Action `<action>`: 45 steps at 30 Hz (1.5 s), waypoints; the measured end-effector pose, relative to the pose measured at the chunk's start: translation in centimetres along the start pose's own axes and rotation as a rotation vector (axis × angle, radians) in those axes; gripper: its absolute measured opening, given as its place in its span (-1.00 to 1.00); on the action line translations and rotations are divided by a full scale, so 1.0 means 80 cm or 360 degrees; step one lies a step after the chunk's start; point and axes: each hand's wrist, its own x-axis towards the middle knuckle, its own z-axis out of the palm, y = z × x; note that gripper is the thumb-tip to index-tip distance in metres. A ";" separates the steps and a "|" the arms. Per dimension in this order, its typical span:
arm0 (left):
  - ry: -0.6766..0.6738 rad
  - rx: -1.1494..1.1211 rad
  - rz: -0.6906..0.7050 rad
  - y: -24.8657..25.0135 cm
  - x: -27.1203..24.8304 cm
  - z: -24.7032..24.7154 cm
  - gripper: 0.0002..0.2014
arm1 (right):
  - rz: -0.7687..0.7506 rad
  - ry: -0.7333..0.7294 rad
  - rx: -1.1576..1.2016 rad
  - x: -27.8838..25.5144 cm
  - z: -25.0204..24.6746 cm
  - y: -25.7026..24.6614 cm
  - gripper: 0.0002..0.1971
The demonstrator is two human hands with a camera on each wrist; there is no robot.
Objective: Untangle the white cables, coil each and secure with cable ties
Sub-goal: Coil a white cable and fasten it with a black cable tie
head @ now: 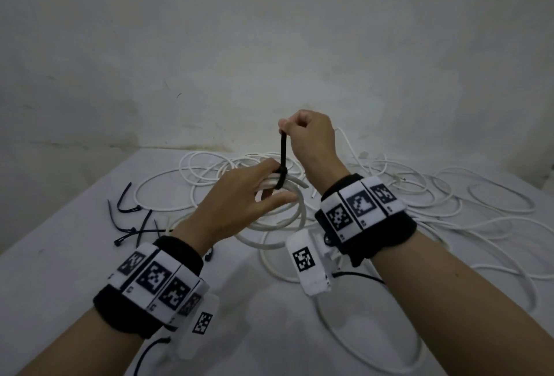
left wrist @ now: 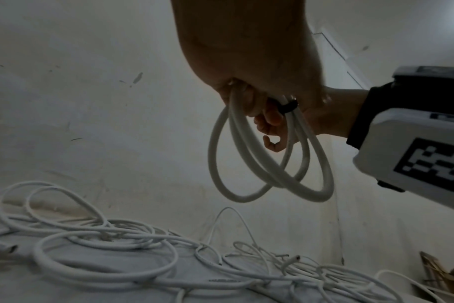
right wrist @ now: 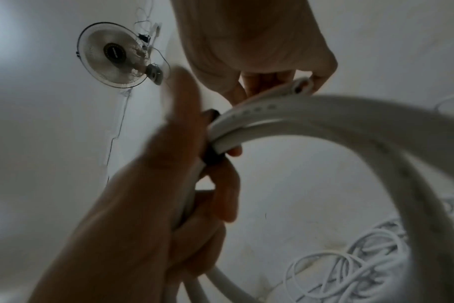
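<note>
A coil of thick white cable (head: 280, 221) hangs above the table, and my left hand (head: 263, 188) grips it with the fingers curled round the strands. A black cable tie (head: 281, 179) is looped round the coil by those fingers. Its tail runs straight up to my right hand (head: 284, 130), which pinches the tail's end in a fist. The left wrist view shows the coil (left wrist: 270, 180) dangling from my left hand's fingers (left wrist: 268, 120), with the tie (left wrist: 288, 107) beside them. In the right wrist view the coil (right wrist: 324, 111) and the tie (right wrist: 212, 155) are close and blurred.
A loose tangle of thinner white cables (head: 419, 195) covers the back and right of the white-covered table (head: 60, 261). Several spare black cable ties (head: 132, 225) lie at the left. A wall stands right behind the table. A wall fan (right wrist: 114, 55) hangs high up.
</note>
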 end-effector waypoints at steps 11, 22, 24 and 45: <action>-0.0167 -0.0485 -0.0225 0.014 0.002 0.012 -0.76 | -0.0026 -0.0232 0.0049 -0.012 0.004 0.009 -0.78; -0.0046 -0.0381 -0.0236 0.029 -0.005 0.013 -0.78 | 0.0200 -0.0065 0.0076 -0.002 0.001 0.010 -0.73; -0.0008 -0.0481 -0.0286 0.028 -0.001 0.014 -0.77 | 0.0179 -0.0087 0.0063 0.001 -0.001 0.006 -0.76; 0.0315 -0.1318 -0.0952 0.006 0.027 -0.001 -0.87 | -0.0541 -0.0672 -0.0584 -0.048 -0.029 0.019 -0.72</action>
